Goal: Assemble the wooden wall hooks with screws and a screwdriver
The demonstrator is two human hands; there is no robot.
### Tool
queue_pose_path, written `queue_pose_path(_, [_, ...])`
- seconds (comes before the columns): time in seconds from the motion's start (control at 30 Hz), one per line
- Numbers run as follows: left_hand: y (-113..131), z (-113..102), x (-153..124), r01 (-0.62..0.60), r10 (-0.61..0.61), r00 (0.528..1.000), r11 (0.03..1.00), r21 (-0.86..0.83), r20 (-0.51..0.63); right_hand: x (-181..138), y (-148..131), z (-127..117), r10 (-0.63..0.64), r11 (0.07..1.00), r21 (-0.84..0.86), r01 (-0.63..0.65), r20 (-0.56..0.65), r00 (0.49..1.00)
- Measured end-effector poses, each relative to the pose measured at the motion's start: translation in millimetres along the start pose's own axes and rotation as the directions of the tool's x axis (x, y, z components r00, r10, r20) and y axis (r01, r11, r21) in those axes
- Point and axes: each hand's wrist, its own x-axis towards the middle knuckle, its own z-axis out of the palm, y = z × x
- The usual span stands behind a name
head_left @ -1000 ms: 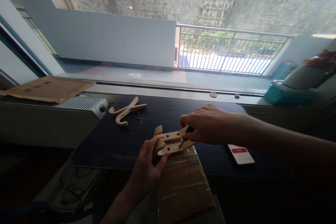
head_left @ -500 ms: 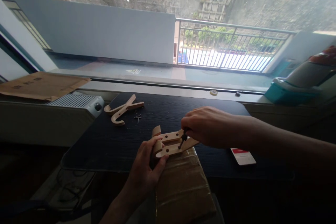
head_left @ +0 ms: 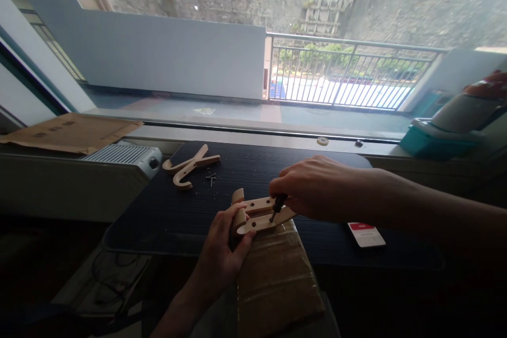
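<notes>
Left hand clasps the wooden hook pieces atop a taped cardboard box; right hand closed on a dark screwdriver — tip apparently at a hole (blurred).

The left hand holds the curved end of two wooden hook pieces; they lie on a brown box at the near edge of the dark table; the right hand grips a small screwdriver, tip down on the wood; more wooden hooks and tiny screws lie farther back; a white card sits to the right.
</notes>
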Motion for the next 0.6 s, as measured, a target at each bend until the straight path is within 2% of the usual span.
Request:
queue_pose_path(0.13, [1, 0, 0, 0.019, -0.019, 1.0, 1.0, -0.014, 0.008, 1, 3, 5, -0.105, 0.993, 0.05, 0.106, -0.022, 0.994])
queue_pose_path(0.23, [2, -1, 0, 0.034, -0.033, 0.999, 0.999, -0.021, 0.016, 3, 5, 11, -0.113, 0.99, 0.077, 0.117, -0.055, 0.992])
queue_pose_path(0.3, [2, -1, 0, 0.034, -0.034, 0.999, 0.999, -0.019, 0.023, 4, 5, 13, -0.051, 0.993, 0.102, 0.056, -0.045, 0.998])
queue_pose_path(0.37, [2, -1, 1, 0.027, -0.026, 0.999, 1.0, -0.013, 0.021, 6, 6, 15, 0.062, 0.99, 0.126, -0.057, -0.036, 0.997])
queue_pose_path(0.47, [1, -1, 1, 0.012, -0.012, 1.0, 1.0, -0.01, 0.009, 8, 11, 18, 0.22, 0.966, 0.15, -0.21, -0.055, 0.974])
queue_pose_path(0.53, [-1, -1, 0, 0.011, -0.011, 1.0, 1.0, -0.006, 0.006, 6, 17, 21, 0.233, 0.954, 0.2, -0.225, -0.014, 0.972])
queue_pose_path(0.6, [-1, 0, -1, 0.023, -0.023, 1.0, 1.0, 0.002, 0.005, -3, 24, 26, 0.168, 0.938, 0.288, -0.191, 0.104, 0.98])
